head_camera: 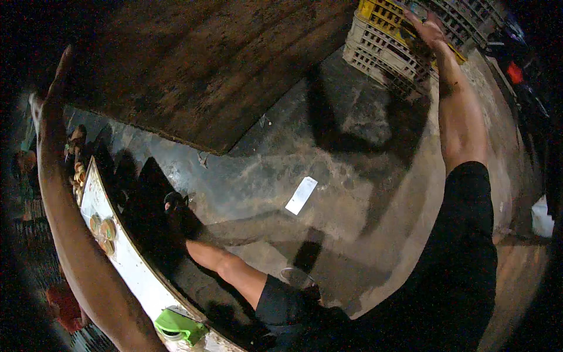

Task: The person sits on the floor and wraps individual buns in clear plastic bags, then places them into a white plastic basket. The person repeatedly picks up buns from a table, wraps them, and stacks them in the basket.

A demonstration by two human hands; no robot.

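Note:
My left arm stretches up along the left rim, and my left hand (49, 97) is spread beside the dark wooden board (211, 66). Shadow hides part of that hand; I see nothing held in it. My right arm reaches to the upper right. My right hand (430, 31), fingers apart, is over or in front of a yellow plastic crate (380, 13); whether it touches the crate I cannot tell. Below the yellow crate is a pale slatted plastic crate (374, 50). The board fills the upper middle, one corner pointing towards me.
A white tabletop (136, 268) under my left arm carries several round, tan-rimmed objects (105, 233) and a green packet (180, 325). A white paper slip (301, 196) lies on the concrete floor (246, 185). My bare leg (224, 264) and dark footwear (176, 202) show below. More grey crates (466, 22) stand upper right.

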